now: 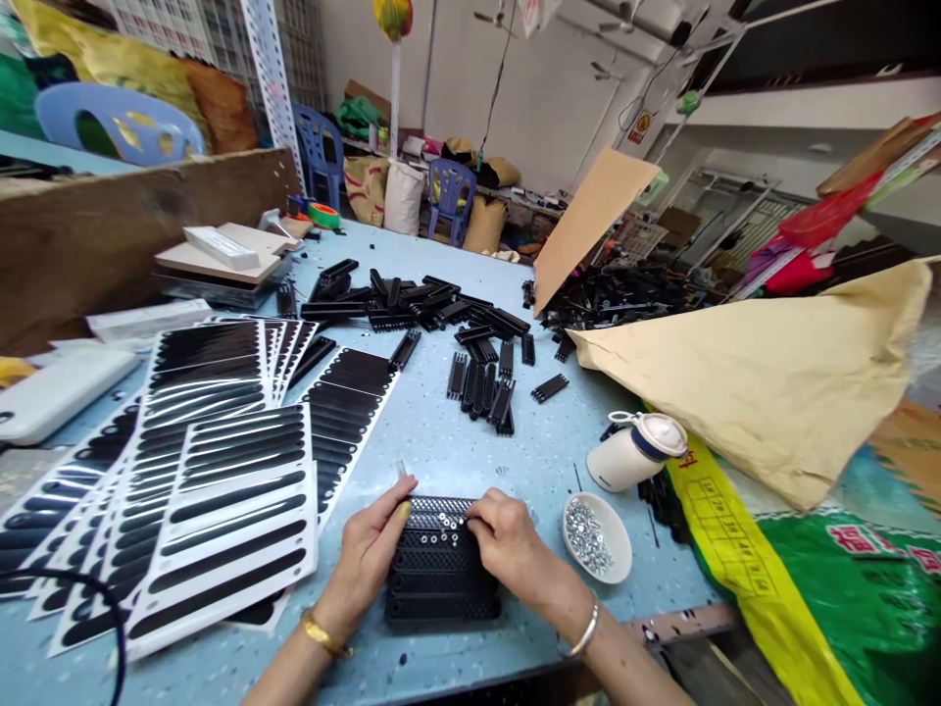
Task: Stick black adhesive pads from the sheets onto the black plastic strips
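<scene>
A row of black perforated strips (441, 569) lies side by side at the table's near edge, forming a block. Several small silvery nuts (441, 534) rest on its upper strips. My left hand (368, 544) holds the block's left edge, thumb along the top corner. At the upper right corner, my right hand (507, 534) has its fingertips pinched together close to the nuts; whatever is between them is too small or hidden to name. A white bowl (623, 554) of similar small metal pieces stands right of my right hand.
Sticker sheets (235, 520) with black strips overlap on the left. Loose black plastic pieces (412, 299) are scattered farther back. A white lidded cup (621, 461) stands beyond the bowl. Brown paper (750, 373) and a green-yellow sack (801, 579) cover the right side.
</scene>
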Tool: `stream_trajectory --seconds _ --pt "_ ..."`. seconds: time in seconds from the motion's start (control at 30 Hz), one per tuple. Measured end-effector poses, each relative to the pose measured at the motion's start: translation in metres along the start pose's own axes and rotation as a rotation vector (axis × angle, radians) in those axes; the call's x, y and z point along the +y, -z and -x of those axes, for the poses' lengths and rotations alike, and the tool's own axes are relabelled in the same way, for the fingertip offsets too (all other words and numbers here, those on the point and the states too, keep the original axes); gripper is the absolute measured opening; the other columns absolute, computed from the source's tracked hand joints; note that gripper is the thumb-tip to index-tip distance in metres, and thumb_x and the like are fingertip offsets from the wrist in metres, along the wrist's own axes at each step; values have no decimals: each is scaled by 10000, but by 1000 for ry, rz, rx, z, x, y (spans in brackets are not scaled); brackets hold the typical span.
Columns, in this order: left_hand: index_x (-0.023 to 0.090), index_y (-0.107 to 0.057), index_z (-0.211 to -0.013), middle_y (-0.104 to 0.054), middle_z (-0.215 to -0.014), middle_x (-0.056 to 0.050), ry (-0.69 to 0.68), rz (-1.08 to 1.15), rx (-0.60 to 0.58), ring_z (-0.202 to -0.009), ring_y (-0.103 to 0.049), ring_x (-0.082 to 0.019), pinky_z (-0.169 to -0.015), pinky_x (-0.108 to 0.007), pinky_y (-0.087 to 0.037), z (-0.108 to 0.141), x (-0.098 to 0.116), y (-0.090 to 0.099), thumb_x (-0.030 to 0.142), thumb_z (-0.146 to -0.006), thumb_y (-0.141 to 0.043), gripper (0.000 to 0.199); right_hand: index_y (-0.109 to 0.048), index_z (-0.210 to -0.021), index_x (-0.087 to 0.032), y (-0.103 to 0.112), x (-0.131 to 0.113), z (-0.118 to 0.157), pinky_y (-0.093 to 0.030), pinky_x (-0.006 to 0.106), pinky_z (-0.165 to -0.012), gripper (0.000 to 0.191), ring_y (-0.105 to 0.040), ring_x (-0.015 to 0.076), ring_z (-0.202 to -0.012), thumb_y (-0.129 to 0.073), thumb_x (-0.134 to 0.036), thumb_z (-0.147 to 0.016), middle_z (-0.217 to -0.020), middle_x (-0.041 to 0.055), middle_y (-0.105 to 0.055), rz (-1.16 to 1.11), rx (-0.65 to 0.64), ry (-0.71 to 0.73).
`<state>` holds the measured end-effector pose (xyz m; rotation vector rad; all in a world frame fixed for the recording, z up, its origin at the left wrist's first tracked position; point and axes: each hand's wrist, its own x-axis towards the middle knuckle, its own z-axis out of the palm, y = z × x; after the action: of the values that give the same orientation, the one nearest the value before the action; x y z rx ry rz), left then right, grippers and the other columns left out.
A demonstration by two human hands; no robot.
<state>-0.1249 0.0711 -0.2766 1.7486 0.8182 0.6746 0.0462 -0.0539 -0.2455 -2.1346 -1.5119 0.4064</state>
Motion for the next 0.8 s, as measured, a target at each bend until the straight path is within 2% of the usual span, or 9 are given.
stream_trajectory --seconds 0.17,0.3,0.4,0.57,0.67,0.8 --pt "196 -738 -1075 -646 -1296 -135 -260 -344 -50 -1275 -543 -331 -1045 -542 -448 -5 5 -3 291 -867 -484 341 -735 -859 -171 -2 4 -4 -468 253 -715 160 -625 164 -766 -661 -44 -799 -814 37 -664 0 12 -6" --pt "265 -767 -991 -625 -1328 -91 -285 -600 -245 -1288 -510 -394 -976 -591 -469 -16 22 -8 202 -820 -541 291 -730 -801 -164 -5 5 -11 -466 252 -673 102 -609 164 -716 -716 -72 -760 -774 33 -645 8 9 -22" --pt "285 -765 -981 -624 -1332 -69 -280 -682 -339 -1272 -527 -395 -970 -590 -465 -21 30 -11 151 -807 -571 293 -734 -859 -166 -1 7 -11 -467 236 -663 152 -610 152 -705 -734 -72 -740 -799 30 -649 6 2 -25" --pt "249 -750 -880 -653 -1297 -57 -281 -672 -326 -1251 -555 -372 -952 -557 -488 -23 26 -13 133 -828 -556 232 -751 -894 -179 4 13 -5 -464 249 -674 148 -619 167 -720 -686 -91 -795 -790 39 -651 31 2 -28" --pt "227 -725 -849 -656 -1296 -66 -284 -662 -283 -1262 -553 -341 -964 -527 -491 -26 20 -9 148 -855 -522 218 -764 -906 -189 1 14 -3 -463 266 -680 124 -633 185 -728 -679 -147 -826 -786 51 -670 45 -7 -21" --pt "226 -710 -862 -711 -1212 -81 -286 -660 -228 -1210 -605 -310 -936 -489 -518 -29 12 -2 163 -853 -516 204 -765 -875 -189 -5 13 -5 -462 261 -689 139 -649 180 -731 -645 -124 -847 -790 53 -695 45 -5 -17"
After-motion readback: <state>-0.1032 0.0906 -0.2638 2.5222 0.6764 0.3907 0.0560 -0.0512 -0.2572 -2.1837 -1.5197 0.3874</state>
